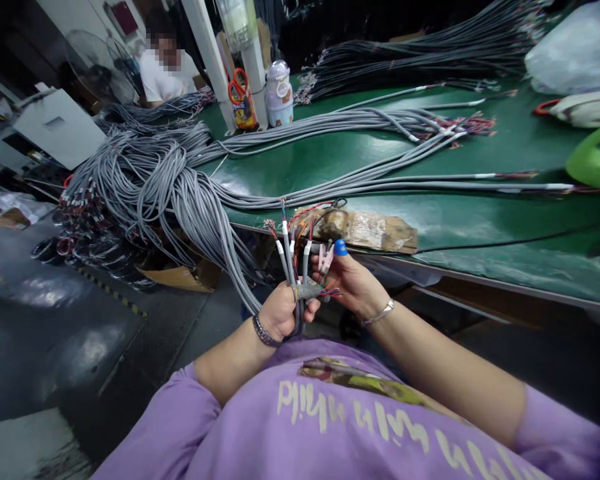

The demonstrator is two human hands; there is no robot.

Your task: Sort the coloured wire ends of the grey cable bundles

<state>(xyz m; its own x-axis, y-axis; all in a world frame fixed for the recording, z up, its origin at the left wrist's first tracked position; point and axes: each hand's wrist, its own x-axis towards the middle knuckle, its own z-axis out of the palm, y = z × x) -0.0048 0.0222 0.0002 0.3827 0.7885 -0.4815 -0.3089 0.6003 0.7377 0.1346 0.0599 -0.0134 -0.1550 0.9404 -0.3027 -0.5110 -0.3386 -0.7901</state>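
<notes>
My left hand (279, 312) is closed round a small bunch of grey cables (291, 261) whose stripped ends with coloured wires point upward. My right hand (350, 283) is closed just to the right of the bunch, pinching a small pink clip-like tool (325, 257) next to the cable ends. A blue cap (341, 247) covers one right fingertip. Both hands hover in front of the green table's near edge (330, 233). A bracelet sits on each wrist.
A thick mass of grey cables (155, 180) drapes off the green table (480, 213) toward the floor at left. More cable bundles (430, 47) lie at the back. Scissors in a holder (240, 100), a bottle (279, 93), a taped cardboard piece (375, 230) and another seated person (163, 63) are nearby.
</notes>
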